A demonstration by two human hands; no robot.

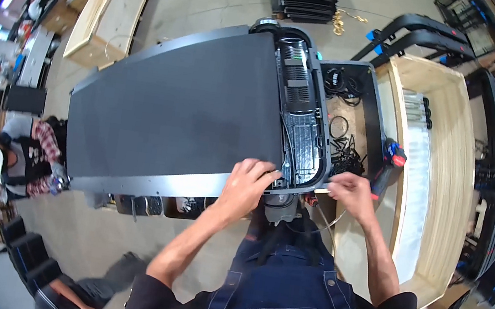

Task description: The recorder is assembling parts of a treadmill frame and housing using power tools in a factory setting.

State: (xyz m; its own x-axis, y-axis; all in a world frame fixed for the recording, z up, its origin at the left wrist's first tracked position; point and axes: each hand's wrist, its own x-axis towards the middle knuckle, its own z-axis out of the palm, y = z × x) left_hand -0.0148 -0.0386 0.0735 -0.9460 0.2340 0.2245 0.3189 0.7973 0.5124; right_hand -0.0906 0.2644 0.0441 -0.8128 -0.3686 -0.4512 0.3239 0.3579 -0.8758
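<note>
Denim overalls (278,298) fill the lower edge, nearest the lens. Beyond them a treadmill deck (177,113) with its dark belt lies across the surface, its open motor compartment (300,117) at the right end. Beside that sits a wooden crate (440,181) holding black cables (346,152). Left hand (246,186) rests on the compartment's near corner, fingers curled together. Right hand (353,191) pinches a thin wire (330,220), grip closed on it, beside a red-and-black power screwdriver (390,162).

Bright, even indoor light, soft shadows, sharp centre; fisheye bends edges into a black, slightly blurred rim.
</note>
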